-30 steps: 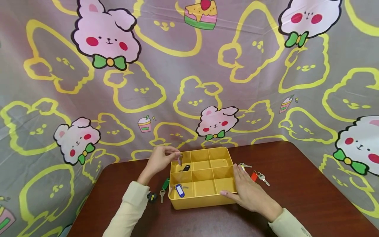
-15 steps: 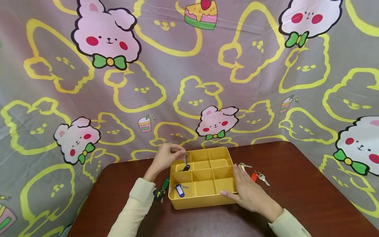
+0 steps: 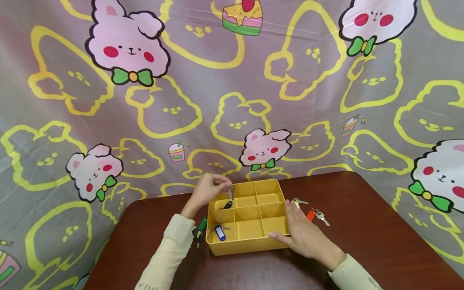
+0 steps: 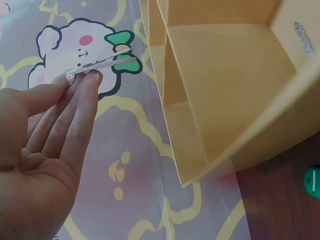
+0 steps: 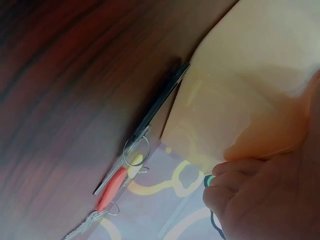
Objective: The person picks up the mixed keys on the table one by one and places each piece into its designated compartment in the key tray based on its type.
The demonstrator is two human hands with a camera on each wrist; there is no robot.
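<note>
Two bare hands at a yellow box [image 3: 250, 244] with six compartments, seen from above on a brown table [image 3: 369, 229]; the left hand [image 3: 209, 191] is raised over the far left compartment, thumb and fingertips brought together in a pinch; between them is a small set of keys [image 3: 231, 193], which is above the far left compartment, near its divider; in the left wrist view a ring sits at the fingertips and two slim silvery pieces point away from the hand; whether the keys touch anything below cannot be told.

The right hand [image 3: 308, 233] holds nothing between its fingers; they lie extended along the right side of the box, while the thumb reaches over the near rim.

Inside the box, a black tag [image 3: 228, 205] lies in the far left compartment, below the keys; a blue tag [image 3: 220, 233] with a key lies in the near left compartment. On the table, a green tag [image 3: 203, 224] lies just left of the box, partly hidden; a red tag [image 3: 310, 215] with silver keys [image 3: 322, 218] and a yellow tag [image 5: 134, 166] lie to its right; the right wrist view shows a dark tag [image 5: 159, 99] beside them, near the box; a patterned cloth [image 3: 235, 80] hangs behind the table.
</note>
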